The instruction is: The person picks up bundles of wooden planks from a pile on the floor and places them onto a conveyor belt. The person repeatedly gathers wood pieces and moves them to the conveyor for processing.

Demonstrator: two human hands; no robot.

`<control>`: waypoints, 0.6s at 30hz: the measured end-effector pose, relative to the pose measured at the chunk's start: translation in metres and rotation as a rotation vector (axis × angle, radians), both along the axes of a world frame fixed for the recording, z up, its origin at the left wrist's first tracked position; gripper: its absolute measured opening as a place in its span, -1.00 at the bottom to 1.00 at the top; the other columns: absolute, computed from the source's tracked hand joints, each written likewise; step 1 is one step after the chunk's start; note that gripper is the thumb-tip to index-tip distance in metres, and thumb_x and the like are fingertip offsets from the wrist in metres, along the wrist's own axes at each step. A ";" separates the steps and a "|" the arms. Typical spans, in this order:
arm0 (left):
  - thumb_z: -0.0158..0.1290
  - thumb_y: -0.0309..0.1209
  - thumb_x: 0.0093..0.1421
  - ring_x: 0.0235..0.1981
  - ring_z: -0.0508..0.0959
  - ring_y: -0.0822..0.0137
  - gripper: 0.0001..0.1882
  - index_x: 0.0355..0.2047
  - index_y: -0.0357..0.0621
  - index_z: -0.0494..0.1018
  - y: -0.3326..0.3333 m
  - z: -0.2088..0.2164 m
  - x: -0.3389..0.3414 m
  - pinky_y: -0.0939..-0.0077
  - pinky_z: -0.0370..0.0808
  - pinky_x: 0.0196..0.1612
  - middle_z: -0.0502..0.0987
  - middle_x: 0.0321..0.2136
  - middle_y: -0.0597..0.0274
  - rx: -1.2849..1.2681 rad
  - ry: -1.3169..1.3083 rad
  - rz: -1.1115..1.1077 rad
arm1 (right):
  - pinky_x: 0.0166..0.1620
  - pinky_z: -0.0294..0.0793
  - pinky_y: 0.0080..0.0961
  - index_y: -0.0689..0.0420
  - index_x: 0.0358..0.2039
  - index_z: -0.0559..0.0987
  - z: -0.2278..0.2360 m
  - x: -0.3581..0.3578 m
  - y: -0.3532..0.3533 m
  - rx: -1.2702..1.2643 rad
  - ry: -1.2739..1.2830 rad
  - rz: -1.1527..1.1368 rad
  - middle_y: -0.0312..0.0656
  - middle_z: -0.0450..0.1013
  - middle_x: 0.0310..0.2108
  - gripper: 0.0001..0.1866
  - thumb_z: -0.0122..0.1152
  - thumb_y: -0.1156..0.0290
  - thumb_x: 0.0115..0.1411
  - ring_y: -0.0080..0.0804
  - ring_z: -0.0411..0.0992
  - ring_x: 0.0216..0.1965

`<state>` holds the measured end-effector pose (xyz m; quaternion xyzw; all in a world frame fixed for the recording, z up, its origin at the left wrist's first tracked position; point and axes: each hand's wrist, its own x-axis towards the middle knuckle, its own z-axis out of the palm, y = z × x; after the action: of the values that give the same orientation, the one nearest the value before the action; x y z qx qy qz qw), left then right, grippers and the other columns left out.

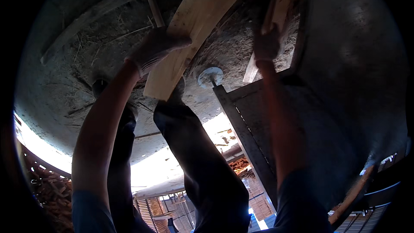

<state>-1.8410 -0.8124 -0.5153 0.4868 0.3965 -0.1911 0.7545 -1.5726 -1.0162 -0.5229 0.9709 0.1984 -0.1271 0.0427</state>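
Left hand, thumb across the face, clamped on a broad, flat, pale-yellow wooden board, dark-specked, extending beyond the grip both ways. Right hand, well apart, grips a narrower pale-brown wooden plank.

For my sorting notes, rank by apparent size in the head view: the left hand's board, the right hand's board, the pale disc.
1. Wide board, in the left hand
2. Narrower board, in the right hand
3. Pale disc
Both boards meet the top edge; only visible parts are ranked.

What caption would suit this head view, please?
Left hand holds a wide board; right hand grips a narrower plank.
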 end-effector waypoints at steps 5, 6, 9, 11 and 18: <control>0.29 -0.03 0.08 -0.30 0.62 0.39 -0.37 -0.09 -0.39 0.54 0.005 0.027 -0.029 0.42 0.53 -0.20 0.64 -0.35 0.11 0.203 0.019 -0.074 | 0.04 0.47 -0.05 0.20 0.07 0.52 -0.008 0.083 -0.028 -0.141 0.119 -0.151 0.21 0.52 0.00 -0.27 0.26 -0.18 0.13 0.16 0.51 0.02; 0.29 -0.03 0.09 -0.31 0.62 0.37 -0.39 -0.09 -0.36 0.54 0.003 0.032 -0.041 0.41 0.54 -0.22 0.63 -0.36 0.11 0.221 0.062 -0.073 | 0.00 0.51 -0.05 0.18 0.03 0.56 -0.010 0.074 -0.014 -0.184 0.092 -0.129 0.18 0.55 -0.05 -0.37 0.20 -0.11 0.19 0.13 0.54 -0.02; 0.25 -0.11 0.19 -0.32 0.67 0.24 -0.56 -0.11 -0.20 0.54 0.016 0.072 -0.033 0.43 0.63 -0.23 0.60 -0.35 0.06 0.197 0.180 -0.124 | -0.06 0.58 -0.09 0.17 0.04 0.56 -0.035 0.110 -0.078 -0.405 -0.126 0.053 0.15 0.59 -0.13 -0.50 0.11 0.04 0.27 0.01 0.59 -0.06; 0.23 -0.13 0.22 -0.31 0.69 0.24 -0.59 -0.11 -0.19 0.53 0.018 0.070 -0.057 0.45 0.66 -0.23 0.59 -0.34 0.06 0.350 0.105 -0.315 | -0.09 0.62 -0.12 0.15 0.05 0.56 -0.030 0.123 -0.070 -0.739 0.024 0.221 0.13 0.59 -0.13 -0.57 0.05 0.14 0.32 -0.03 0.60 -0.06; 0.24 -0.16 0.21 -0.34 0.69 0.31 -0.64 -0.10 -0.12 0.55 0.010 0.073 -0.103 0.42 0.68 -0.34 0.58 -0.27 0.02 0.262 0.222 -0.206 | 0.28 0.33 -0.12 0.25 0.36 0.18 -0.008 0.005 -0.033 -0.177 0.059 -0.195 0.22 0.27 0.28 0.05 0.37 -0.14 0.04 0.08 0.32 0.28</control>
<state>-1.9437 -0.8020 -0.4426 0.5947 0.4468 -0.2665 0.6129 -1.5675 -1.0490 -0.5305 0.9739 0.0921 -0.1762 0.1099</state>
